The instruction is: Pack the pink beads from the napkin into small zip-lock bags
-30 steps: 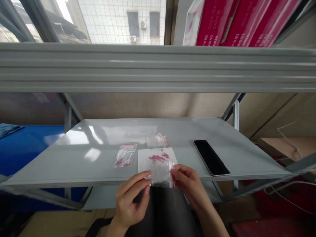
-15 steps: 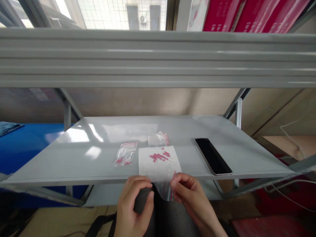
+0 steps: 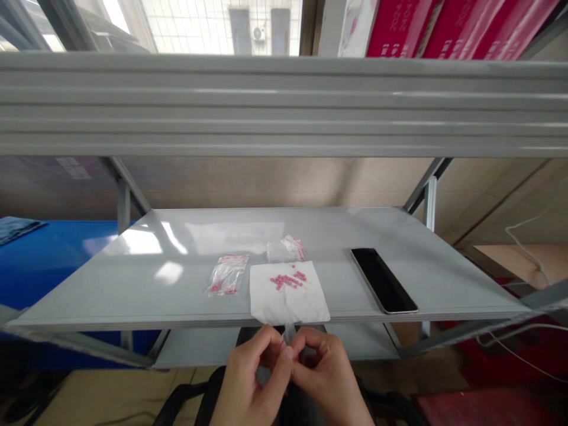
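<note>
My left hand (image 3: 255,370) and my right hand (image 3: 323,370) meet just below the shelf's front edge, thumbs and forefingers pinched on a small clear zip bag (image 3: 289,332) with a red line. Most of the bag is covered by my fingers. Right beyond them lies a white paper sheet (image 3: 266,299), its front part reaching the edge. Several small pink pellets (image 3: 287,281) are gathered on the paper. To its left rests a clear zip bag holding a few pink pellets (image 3: 228,275). Behind the paper is a stack of clear zip bags (image 3: 285,249) with red edges.
A black phone (image 3: 384,281) lies on the right of the grey shelf (image 3: 177,296). A thick grey beam (image 3: 284,106) crosses above, with red-spined books (image 3: 444,29) on top. A blue surface (image 3: 66,254) is at left, and white cables (image 3: 528,248) hang at right.
My right hand has moved left with the zip bag, and my left hand has closed on it too. The paper, pellets and phone stay in place.
</note>
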A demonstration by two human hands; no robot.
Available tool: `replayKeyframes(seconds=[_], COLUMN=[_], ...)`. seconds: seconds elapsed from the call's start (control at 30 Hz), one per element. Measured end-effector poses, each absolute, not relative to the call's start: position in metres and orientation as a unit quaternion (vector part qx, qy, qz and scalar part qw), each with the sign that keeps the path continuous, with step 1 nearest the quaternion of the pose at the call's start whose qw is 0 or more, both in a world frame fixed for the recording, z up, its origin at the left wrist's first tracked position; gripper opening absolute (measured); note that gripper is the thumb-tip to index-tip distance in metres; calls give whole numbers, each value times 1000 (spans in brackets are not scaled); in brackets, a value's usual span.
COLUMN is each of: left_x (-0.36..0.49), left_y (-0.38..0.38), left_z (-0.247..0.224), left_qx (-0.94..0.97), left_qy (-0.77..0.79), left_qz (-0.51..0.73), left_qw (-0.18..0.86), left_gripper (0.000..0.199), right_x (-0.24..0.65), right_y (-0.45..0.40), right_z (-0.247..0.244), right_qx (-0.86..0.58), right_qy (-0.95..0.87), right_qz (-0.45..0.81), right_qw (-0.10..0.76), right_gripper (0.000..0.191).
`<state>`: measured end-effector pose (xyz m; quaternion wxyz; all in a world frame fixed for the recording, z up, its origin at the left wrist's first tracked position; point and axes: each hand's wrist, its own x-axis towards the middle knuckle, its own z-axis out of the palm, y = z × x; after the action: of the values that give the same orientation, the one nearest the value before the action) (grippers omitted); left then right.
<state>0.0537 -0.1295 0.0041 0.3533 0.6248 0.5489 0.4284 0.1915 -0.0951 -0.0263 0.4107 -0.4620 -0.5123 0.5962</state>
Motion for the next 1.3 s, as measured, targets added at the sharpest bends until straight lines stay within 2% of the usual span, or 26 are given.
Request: replayKeyframes(seconds=[0.17, 0.33, 0.43, 0.57, 0.7, 0.83, 1.03, 1.17, 1.3], left_x=[55, 52, 49, 46, 49, 56, 62, 60, 53], left_y=[-132, -131, -131, -129, -127, -129, -132, -134, -135], left_z=[6, 6, 11, 17, 14, 9, 9, 11, 16], left_qx=[626, 689, 711, 721, 742, 763, 744, 740, 768], left_qy=[536, 547, 557, 550, 540, 540, 567, 576, 532], left_qz=[413, 361, 322, 297, 317, 341, 347, 338, 355], left_qw=[387, 310, 284, 300, 238, 101, -63, -74, -25], left_gripper=[29, 33, 28, 17, 18, 20, 19, 19, 11], right_x=[198, 201, 203, 207, 210, 208, 206, 205, 207], right_y=[-91, -92, -92, -92, -98, -107, -114, -113, -108], right_z=[-18, -19, -21, -16, -7, -3, -2, -5, -1], right_qx=[-436, -465, -446, -432, -446, -457, -466, -477, -481], right_qy=[-505, -516, -532, -550, -606, -650, -715, -715, -678], right_qz=[631, 613, 624, 627, 566, 490, 293, 249, 311], right_qw=[396, 377, 358, 343, 337, 359, 431, 447, 461], right_gripper=[34, 32, 29, 22, 7, 13, 21, 17, 12])
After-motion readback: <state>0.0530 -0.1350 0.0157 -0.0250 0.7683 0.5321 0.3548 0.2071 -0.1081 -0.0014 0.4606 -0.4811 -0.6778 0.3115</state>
